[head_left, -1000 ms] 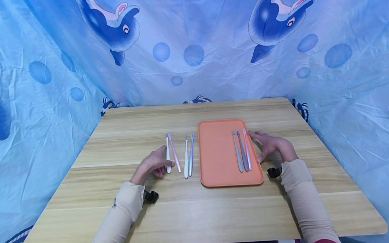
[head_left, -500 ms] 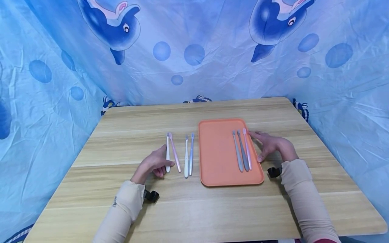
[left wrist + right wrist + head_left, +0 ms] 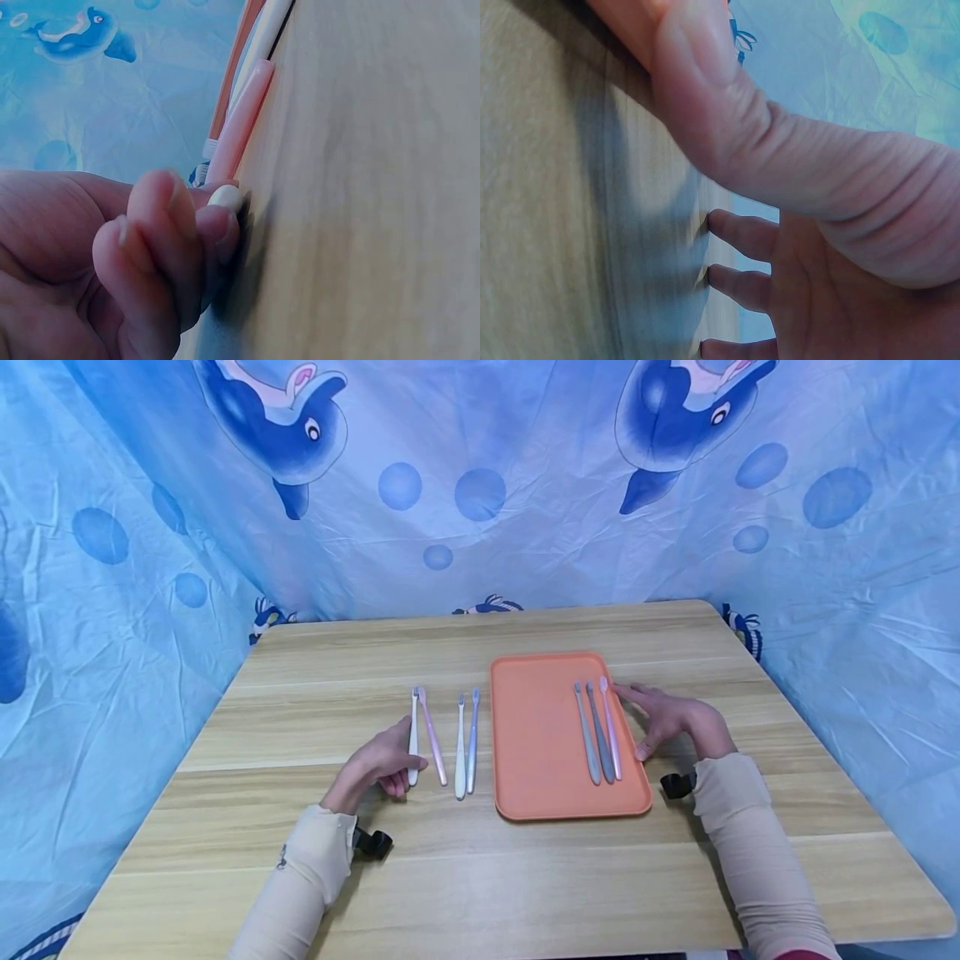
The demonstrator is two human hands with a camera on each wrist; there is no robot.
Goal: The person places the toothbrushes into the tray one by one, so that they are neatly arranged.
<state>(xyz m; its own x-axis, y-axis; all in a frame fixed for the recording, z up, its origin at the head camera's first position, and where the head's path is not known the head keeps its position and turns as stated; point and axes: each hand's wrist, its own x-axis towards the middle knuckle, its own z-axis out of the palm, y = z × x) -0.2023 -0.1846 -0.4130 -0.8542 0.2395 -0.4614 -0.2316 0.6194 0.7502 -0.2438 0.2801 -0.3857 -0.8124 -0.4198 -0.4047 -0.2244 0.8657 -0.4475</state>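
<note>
My left hand [image 3: 382, 760] pinches a white toothbrush [image 3: 414, 739] between thumb and fingers at its handle. The rounded white handle end [image 3: 226, 198] shows between the digits in the left wrist view, low against the wood. Just right of it lies a pink toothbrush [image 3: 431, 735]. Farther right, a second white toothbrush [image 3: 460, 760] and a blue one [image 3: 472, 752] lie side by side. My right hand [image 3: 667, 720] rests at the right rim of an orange tray [image 3: 532, 735], its thumb [image 3: 705, 97] against the edge and other fingers spread on the table.
Inside the tray, toward its right side, lie a grey-green toothbrush [image 3: 587, 739], a dark grey one [image 3: 600, 739] and a pink one [image 3: 611, 735]. The wooden table [image 3: 487, 885] is backed by a blue dolphin-print curtain [image 3: 555, 552].
The heads of the left-hand white and pink toothbrushes have shifted slightly right. My left thumb has drawn in a little over the white handle. The right hand and tray have stayed in place.
</note>
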